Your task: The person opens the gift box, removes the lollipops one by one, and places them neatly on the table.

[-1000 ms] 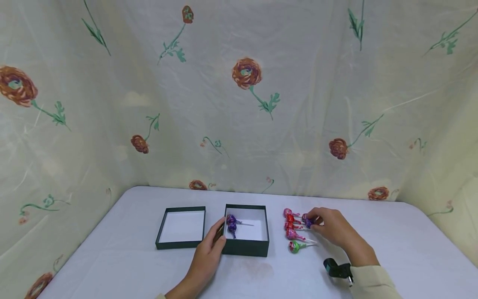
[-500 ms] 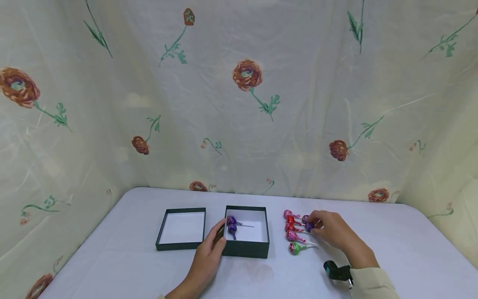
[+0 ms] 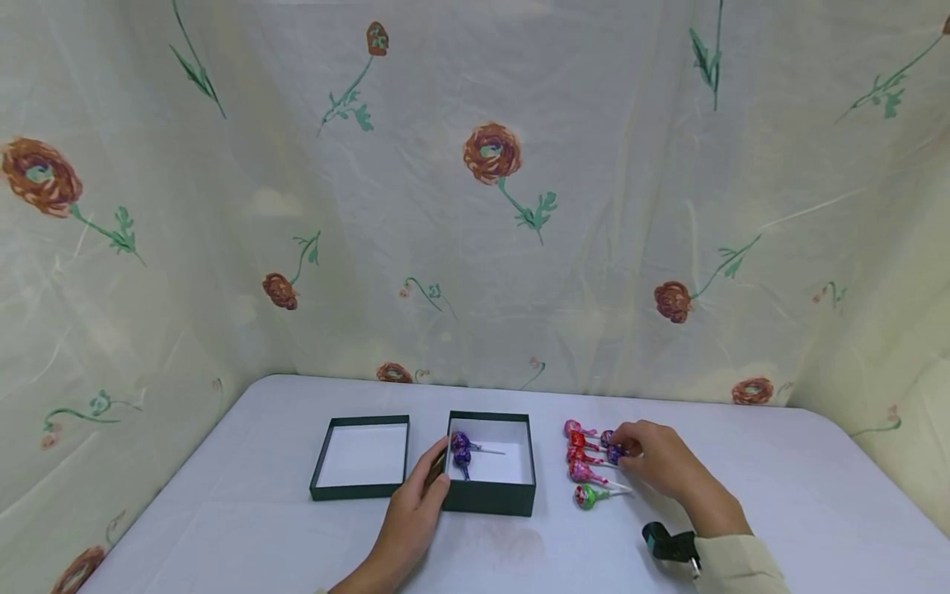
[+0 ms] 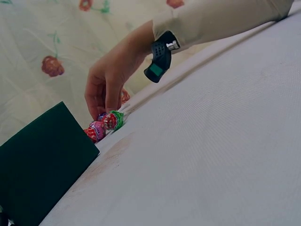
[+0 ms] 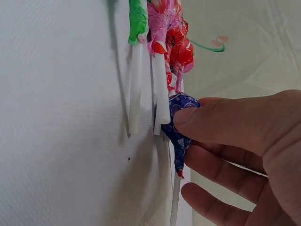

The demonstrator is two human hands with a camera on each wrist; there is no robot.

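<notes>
Two hands (image 3: 414,502), one box (image 3: 490,498) at six o'clock, one lid (image 3: 364,455) at seven and nine lollipops (image 3: 579,471): two boxed purple (image 3: 462,444); at five, two purple (image 3: 614,454), two pink (image 3: 573,427), two red (image 3: 577,454), one green (image 3: 585,496).

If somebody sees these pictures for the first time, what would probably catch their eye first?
Probably the rust-red flowers on the pale curtain, which fills the upper part of the head view. Next, the bright pink, red and green lollipops on the white table, right of the open dark green box; beside them, the right grip pinches a blue-purple lollipop. The left grip touches the box's left side.
</notes>
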